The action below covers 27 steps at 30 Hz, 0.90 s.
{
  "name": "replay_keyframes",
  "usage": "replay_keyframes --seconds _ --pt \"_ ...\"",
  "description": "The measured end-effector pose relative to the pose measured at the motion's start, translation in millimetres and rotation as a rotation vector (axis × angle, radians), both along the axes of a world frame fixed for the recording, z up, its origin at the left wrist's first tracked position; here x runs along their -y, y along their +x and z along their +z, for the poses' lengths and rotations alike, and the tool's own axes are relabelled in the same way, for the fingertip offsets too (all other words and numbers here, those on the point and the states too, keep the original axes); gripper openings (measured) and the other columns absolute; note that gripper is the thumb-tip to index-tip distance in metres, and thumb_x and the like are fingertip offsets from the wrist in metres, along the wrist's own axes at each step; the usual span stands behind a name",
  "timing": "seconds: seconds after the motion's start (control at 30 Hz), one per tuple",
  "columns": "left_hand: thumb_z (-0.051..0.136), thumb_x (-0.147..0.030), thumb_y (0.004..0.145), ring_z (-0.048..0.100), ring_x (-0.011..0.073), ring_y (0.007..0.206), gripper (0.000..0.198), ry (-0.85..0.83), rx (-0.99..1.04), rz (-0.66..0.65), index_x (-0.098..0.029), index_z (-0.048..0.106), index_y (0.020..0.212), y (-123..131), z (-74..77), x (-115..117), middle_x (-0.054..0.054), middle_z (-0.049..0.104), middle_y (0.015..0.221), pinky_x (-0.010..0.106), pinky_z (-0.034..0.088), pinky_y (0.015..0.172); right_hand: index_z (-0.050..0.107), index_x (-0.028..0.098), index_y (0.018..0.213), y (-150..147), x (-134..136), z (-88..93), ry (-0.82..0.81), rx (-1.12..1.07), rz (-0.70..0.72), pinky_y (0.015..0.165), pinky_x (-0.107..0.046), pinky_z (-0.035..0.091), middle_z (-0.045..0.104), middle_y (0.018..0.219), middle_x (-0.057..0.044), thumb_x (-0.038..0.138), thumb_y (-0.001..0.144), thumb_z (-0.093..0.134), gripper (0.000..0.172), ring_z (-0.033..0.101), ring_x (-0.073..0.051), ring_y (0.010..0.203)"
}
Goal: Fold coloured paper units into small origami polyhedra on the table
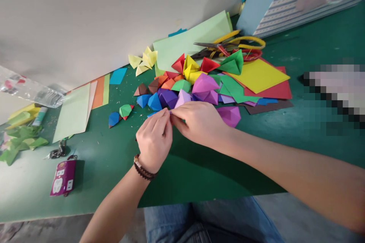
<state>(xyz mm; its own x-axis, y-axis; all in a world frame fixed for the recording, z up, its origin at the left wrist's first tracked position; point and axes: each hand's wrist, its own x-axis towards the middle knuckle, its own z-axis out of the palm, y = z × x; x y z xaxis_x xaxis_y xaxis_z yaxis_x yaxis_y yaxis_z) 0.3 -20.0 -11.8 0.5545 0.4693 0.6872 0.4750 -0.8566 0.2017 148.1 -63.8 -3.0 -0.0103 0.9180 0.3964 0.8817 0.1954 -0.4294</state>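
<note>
My left hand (154, 136), with beaded bracelets at the wrist, is closed in a pinch in front of the paper pile. Its fingertips meet those of my right hand (201, 123), also pinching. A small folded paper piece (170, 112) is between them, mostly hidden; only a purplish bit shows. A blue paper edge (152, 114) peeks out behind my left fingers, and I cannot tell whether it is held. Just beyond lie folded paper shapes: a lilac one (183, 98), a dark purple one (167, 98), a pink one (205, 83) and a magenta one (230, 116) beside my right wrist.
Scissors (225, 47) lie on pale green sheets (194, 38) at the back. Yellow paper (258, 76) and red paper (285, 87) are stacked at right. On the left are a purple pouch (63, 177), keys (58, 151), a glue stick (40, 116) and a paper bundle (71, 110).
</note>
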Motion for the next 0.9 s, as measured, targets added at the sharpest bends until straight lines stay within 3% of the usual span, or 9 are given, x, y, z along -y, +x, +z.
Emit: replay_keyframes --seconds 0.17,0.37,0.47,0.63,0.8,0.9 --pt "0.053 -0.004 0.082 0.069 0.0225 0.103 0.030 0.060 -0.092 -0.008 -0.009 0.068 0.107 0.5 -1.4 4.3 0.014 0.073 0.108 0.034 0.058 0.091 0.066 0.015 0.069 0.5 -0.4 -0.1 -0.018 0.028 -0.009 0.058 -0.029 0.032 0.069 0.070 -0.006 0.018 0.090 0.045 0.030 0.059 -0.016 0.065" --pt "0.050 -0.005 0.083 0.068 0.0226 0.104 0.032 0.022 -0.090 -0.023 -0.012 0.066 0.110 2.2 -3.4 4.7 0.013 0.072 0.111 0.037 0.058 0.089 0.068 0.014 0.071 0.2 -0.5 1.1 -0.028 0.071 -0.021 0.058 -0.030 0.033 0.070 0.070 -0.008 0.016 0.090 0.044 0.031 0.059 -0.017 0.065" --pt "0.053 -0.008 0.084 0.070 0.0199 0.097 0.026 -0.126 -0.022 -0.008 -0.015 0.067 0.104 2.8 -1.9 1.1 0.010 0.073 0.105 0.033 0.058 0.086 0.068 0.015 0.069 1.3 -0.6 4.2 -0.080 0.038 -0.028 0.056 -0.030 0.031 0.069 0.068 -0.007 0.018 0.088 0.046 0.029 0.060 -0.018 0.065" --pt "0.055 -0.016 0.086 0.068 0.0125 0.075 0.014 -0.448 0.123 0.089 -0.018 0.068 0.092 2.3 1.6 -6.3 0.003 0.073 0.086 0.023 0.055 0.066 0.072 0.019 0.076 8.2 0.2 15.6 -0.266 -0.156 -0.012 0.051 -0.029 0.030 0.070 0.067 -0.004 0.029 0.092 0.044 0.033 0.058 -0.015 0.057" --pt "0.055 -0.021 0.088 0.067 0.0129 0.078 0.014 -0.529 0.188 0.105 -0.019 0.068 0.095 0.7 1.8 -7.9 0.004 0.072 0.089 0.023 0.055 0.067 0.072 0.023 0.103 12.1 0.0 18.0 -0.301 -0.287 0.028 0.057 -0.026 0.042 0.075 0.087 -0.003 0.031 0.085 0.057 0.025 0.066 -0.018 0.072" --pt "0.055 -0.023 0.089 0.067 0.0138 0.082 0.014 -0.605 0.235 0.056 -0.019 0.066 0.096 1.0 1.7 -5.8 0.005 0.070 0.091 0.023 0.056 0.068 0.073 0.022 0.100 13.2 -2.1 13.4 -0.276 -0.242 0.017 0.060 -0.027 0.043 0.075 0.087 -0.003 0.023 0.084 0.057 0.023 0.067 -0.019 0.073"
